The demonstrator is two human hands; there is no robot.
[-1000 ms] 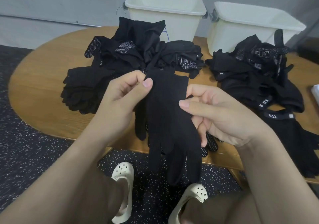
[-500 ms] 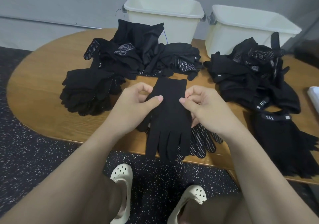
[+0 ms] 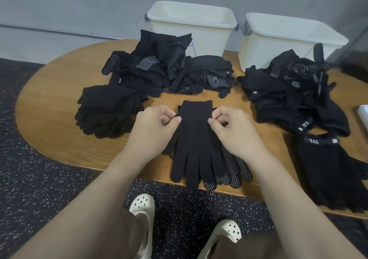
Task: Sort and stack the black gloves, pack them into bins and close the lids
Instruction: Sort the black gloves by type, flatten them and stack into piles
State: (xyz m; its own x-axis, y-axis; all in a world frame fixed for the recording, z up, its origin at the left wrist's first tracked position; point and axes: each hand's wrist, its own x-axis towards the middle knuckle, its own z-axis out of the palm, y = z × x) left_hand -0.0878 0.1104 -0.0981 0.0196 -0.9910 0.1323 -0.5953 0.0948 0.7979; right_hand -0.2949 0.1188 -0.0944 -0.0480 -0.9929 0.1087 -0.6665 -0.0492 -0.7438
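Observation:
A plain black glove (image 3: 196,139) lies flat near the table's front edge, fingers toward me, on top of a dotted glove (image 3: 233,171). My left hand (image 3: 155,127) pinches its left edge near the cuff. My right hand (image 3: 231,127) pinches the right edge. A stacked pile of gloves (image 3: 107,113) sits to the left. A loose heap (image 3: 169,71) lies behind, another heap (image 3: 294,91) at the right. Two cream bins, the left bin (image 3: 191,17) and the right bin (image 3: 288,31), stand open at the back.
Flat gloves with a "5.11" label (image 3: 328,171) lie at the right front of the wooden table (image 3: 49,91). A white object (image 3: 363,113) shows at the right edge. My feet in white clogs (image 3: 142,209) stand on speckled floor below the table edge.
Both hands have lowered the plain glove from mid-air onto the dotted glove on the table and now pinch its edges near the cuff.

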